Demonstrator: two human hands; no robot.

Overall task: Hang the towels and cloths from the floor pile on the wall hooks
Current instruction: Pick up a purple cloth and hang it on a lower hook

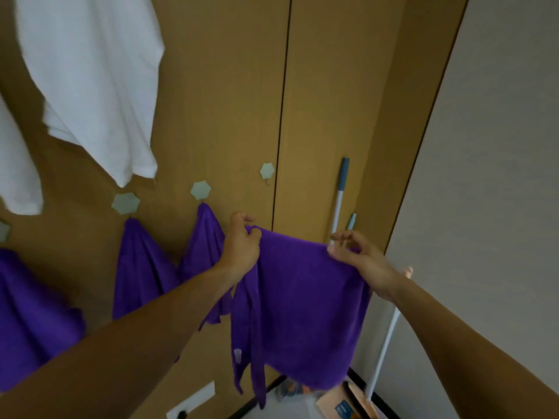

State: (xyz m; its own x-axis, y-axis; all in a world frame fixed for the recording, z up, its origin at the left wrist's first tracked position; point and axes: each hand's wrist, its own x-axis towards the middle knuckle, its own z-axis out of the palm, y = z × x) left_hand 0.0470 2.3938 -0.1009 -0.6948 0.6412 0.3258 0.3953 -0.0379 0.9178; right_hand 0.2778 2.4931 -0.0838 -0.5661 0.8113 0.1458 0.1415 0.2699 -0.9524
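Observation:
I hold a purple cloth point(302, 309) stretched by its top edge in front of the wooden wall. My left hand point(242, 243) grips its left corner and my right hand point(354, 252) pinches its right corner. A bare hexagonal hook point(267, 170) sits on the wall just above the cloth. Left of it, two more hooks, one point(200, 189) and the other point(125, 202), each carry a purple cloth, the first point(202, 246) and the second point(139, 267). Another purple cloth point(27, 313) hangs at the far left. White towels point(90, 80) hang higher up.
A mop handle point(340, 195) leans against the wood panel to the right of the bare hook. A grey wall point(484, 176) fills the right side. A white wall socket point(190, 402) sits low on the panel, and a cardboard box point(341, 400) stands on the floor below the cloth.

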